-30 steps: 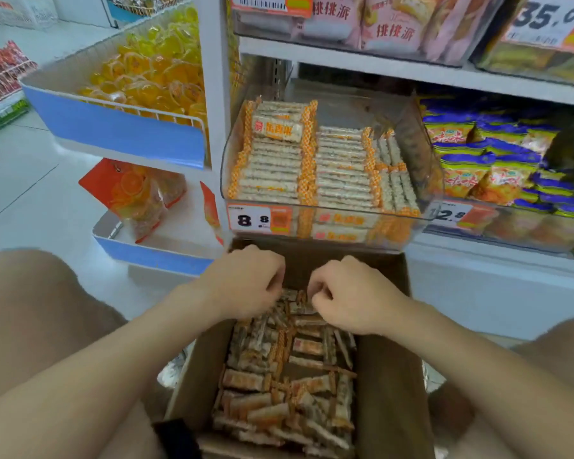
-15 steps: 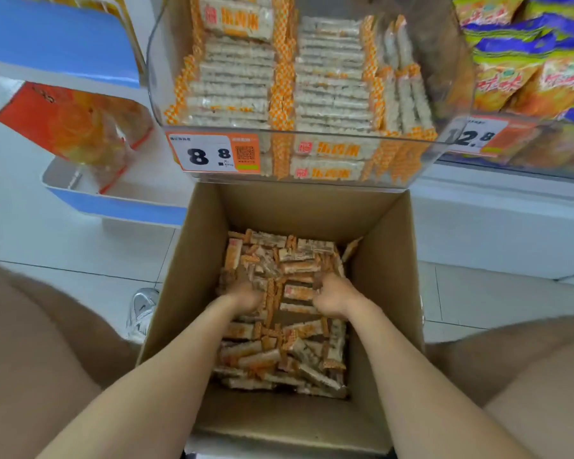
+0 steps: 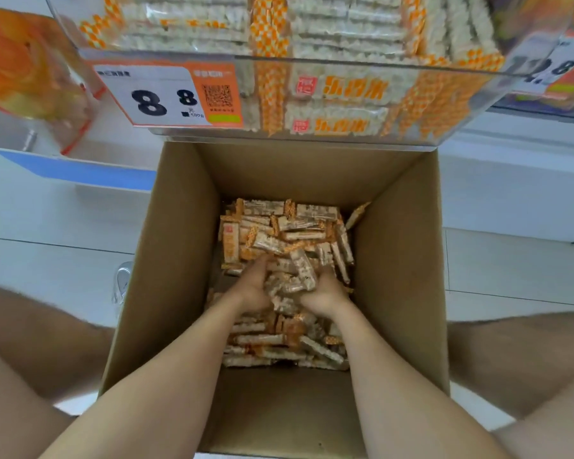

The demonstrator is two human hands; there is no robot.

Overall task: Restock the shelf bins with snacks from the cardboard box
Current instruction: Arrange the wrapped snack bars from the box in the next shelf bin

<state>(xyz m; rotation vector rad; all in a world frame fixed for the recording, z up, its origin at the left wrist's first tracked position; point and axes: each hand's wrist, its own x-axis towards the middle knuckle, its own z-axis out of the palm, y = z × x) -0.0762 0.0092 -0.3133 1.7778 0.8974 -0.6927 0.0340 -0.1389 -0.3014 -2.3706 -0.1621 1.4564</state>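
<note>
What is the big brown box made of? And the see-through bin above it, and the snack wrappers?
The box looks like plain cardboard: matte brown, creased at the corners. The bin seems clear hard plastic: snacks show through its glossy wall. The snack bars look wrapped in thin plastic film, probably; it glints and crinkles.

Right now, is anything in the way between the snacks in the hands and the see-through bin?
Nothing visible blocks the lift. The left hand and right hand cup a bunch of snack bars inside the open cardboard box. The clear bin sits above the box's far edge, so its front wall must be cleared.
</note>
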